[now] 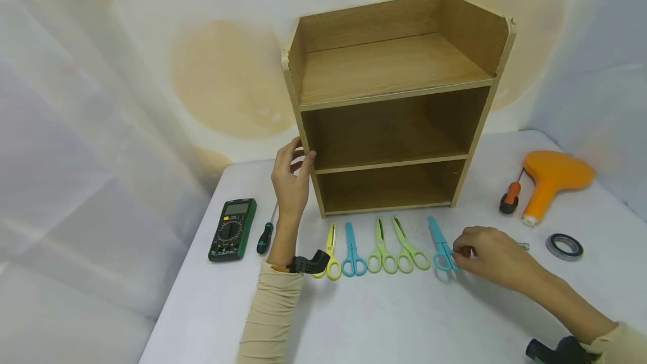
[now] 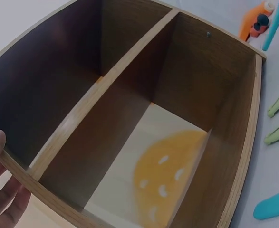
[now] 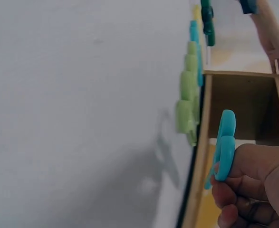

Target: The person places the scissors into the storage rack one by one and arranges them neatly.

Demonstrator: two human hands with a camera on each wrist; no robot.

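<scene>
Head view shows your left hand (image 1: 292,176) curled on the front left edge of the wooden shelf unit (image 1: 394,105), with the thumb at the level of the middle shelf, so this grip is clenched on the wood. Your right hand (image 1: 487,254) pinches the handle loops of the teal scissors (image 1: 441,246), which lie at the right end of a row of five scissors on the white surface (image 1: 384,319), just in front of the shelf unit. Right wrist view confirms it: the fingers (image 3: 244,185) are closed around the teal loops, and the green scissors (image 3: 189,90) lie beside them in the row. I judge that the step in hand is to lift this pair while the other hand steadies the unit. To do it well, keep the pinch on the loops and not on the blades, raise the pair straight up so that it does not push its green neighbour (image 1: 409,246), and keep the blades closed and pointing away from your left wrist. Hold the left hand firm, because the unit is tall and may slide on the cloth. Near your right hand lies a small object I cannot identify; avoid to knock it.
</scene>
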